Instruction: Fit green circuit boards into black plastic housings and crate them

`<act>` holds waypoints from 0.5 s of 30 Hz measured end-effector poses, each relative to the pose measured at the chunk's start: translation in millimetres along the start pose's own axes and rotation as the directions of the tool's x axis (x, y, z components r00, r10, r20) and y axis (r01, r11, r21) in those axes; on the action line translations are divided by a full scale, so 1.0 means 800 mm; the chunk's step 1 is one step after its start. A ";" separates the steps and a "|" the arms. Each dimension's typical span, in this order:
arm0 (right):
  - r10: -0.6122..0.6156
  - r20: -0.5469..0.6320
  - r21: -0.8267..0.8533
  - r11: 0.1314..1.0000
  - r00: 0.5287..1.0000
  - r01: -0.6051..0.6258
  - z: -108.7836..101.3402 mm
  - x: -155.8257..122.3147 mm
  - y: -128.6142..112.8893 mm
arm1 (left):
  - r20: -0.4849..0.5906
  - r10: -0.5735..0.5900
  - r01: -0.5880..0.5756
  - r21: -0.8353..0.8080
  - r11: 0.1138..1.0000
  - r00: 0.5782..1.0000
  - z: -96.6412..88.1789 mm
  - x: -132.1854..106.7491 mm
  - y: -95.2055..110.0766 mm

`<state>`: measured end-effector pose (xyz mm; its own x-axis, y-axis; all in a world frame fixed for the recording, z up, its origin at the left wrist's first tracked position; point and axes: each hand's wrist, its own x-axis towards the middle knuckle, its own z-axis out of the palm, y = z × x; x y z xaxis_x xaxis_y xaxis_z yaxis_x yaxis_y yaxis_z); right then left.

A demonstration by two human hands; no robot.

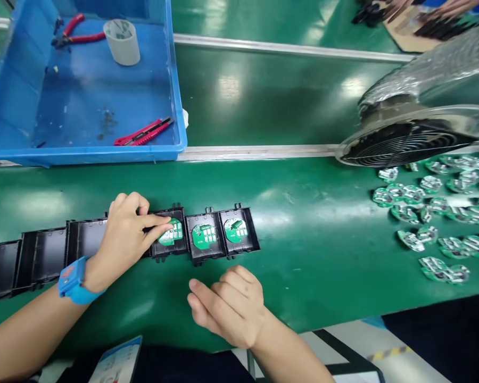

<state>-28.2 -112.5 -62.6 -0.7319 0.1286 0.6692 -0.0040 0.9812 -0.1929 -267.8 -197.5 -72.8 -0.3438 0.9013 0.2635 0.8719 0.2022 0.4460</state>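
On the worktop (315, 229), a row of black cases (88, 238) ran in from the left, between the near edge and the pale rail (259, 152). The board (175, 235) being handled lay in the third case from the row's right end. The left hand (125, 234) reached over that case's left wall, thumb and forefinger drawn almost together at the upper left of the board. Whether this grip clasped the board's rim, pinched a small part on it or merely pressed down, I could not tell.

The right hand (232, 306) was curled nearly closed between the row and the near edge, touching no case, with nothing showing in its grip.

Done well, the step seemed to call for a light hold on the rim, away from the solder, then gentle, even pressure until the board sat flat. The second board (204, 237) and the end board (236, 231) made a fair guide: their pale pads lay toward each case's right side. The cases looked light and the worktop smooth, so the right hand would have served best bracing the near wall of the third case against sliding.

Loose boards (413, 193) lay toward the worktop's right end, by the fan (407, 143), well apart from the row.
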 end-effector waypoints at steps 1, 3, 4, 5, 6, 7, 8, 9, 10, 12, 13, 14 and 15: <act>0.007 -0.002 -0.007 1.000 1.000 -0.007 0.003 0.001 0.000 | 0.009 -0.005 0.005 0.002 1.000 1.000 0.001 0.000 0.000; 0.050 0.009 -0.044 0.998 0.999 -0.049 0.011 0.004 0.000 | 0.010 -0.006 0.006 0.002 1.000 1.000 0.002 0.000 0.000; 0.082 0.023 -0.062 0.995 0.996 -0.081 0.015 0.006 -0.001 | 0.005 -0.001 0.001 0.000 1.000 1.000 0.002 0.000 0.000; 0.116 0.041 -0.074 0.991 0.992 -0.113 0.019 0.007 -0.001 | -0.002 0.006 -0.006 -0.001 1.000 1.000 0.003 0.000 0.000; 0.147 0.063 -0.078 0.987 0.987 -0.142 0.023 0.009 -0.001 | -0.006 0.014 -0.014 0.000 1.000 1.000 0.003 0.000 0.001; 0.169 0.085 -0.076 0.984 0.982 -0.163 0.025 0.010 -0.001 | -0.007 0.022 -0.022 0.002 1.000 1.000 0.003 0.000 0.001; 0.180 0.104 -0.072 0.982 0.978 -0.173 0.027 0.010 -0.002 | -0.005 0.030 -0.030 0.005 1.000 1.000 0.004 -0.001 0.001; 0.182 0.114 -0.069 0.982 0.977 -0.175 0.028 0.010 -0.002 | -0.003 0.037 -0.037 0.009 0.999 0.999 0.004 -0.001 0.001; 0.181 0.121 -0.072 0.982 0.976 -0.173 0.029 0.010 -0.002 | 0.000 0.043 -0.043 0.012 0.999 0.999 0.004 -0.001 0.002; 0.174 0.122 -0.078 0.983 0.977 -0.165 0.028 0.010 -0.003 | 0.009 0.047 -0.047 0.015 0.999 0.999 0.005 -0.002 0.002; 0.168 0.116 -0.080 0.984 0.979 -0.160 0.028 0.009 -0.003 | 0.012 0.046 -0.046 0.015 0.999 0.999 0.005 -0.002 0.002; 0.164 0.109 -0.080 0.985 0.980 -0.156 0.027 0.009 -0.003 | 0.013 0.043 -0.043 0.017 0.999 0.999 0.005 -0.003 0.002; 0.160 0.101 -0.078 0.985 0.982 -0.152 0.027 0.009 -0.003 | 0.014 0.042 -0.042 0.020 0.999 0.999 0.005 -0.003 0.002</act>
<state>-48.5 -117.3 -72.6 -0.7883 0.2685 0.5537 0.1608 0.9584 -0.2359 -264.4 -197.5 -76.2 -0.3022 0.9142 0.2700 0.8923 0.1716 0.4176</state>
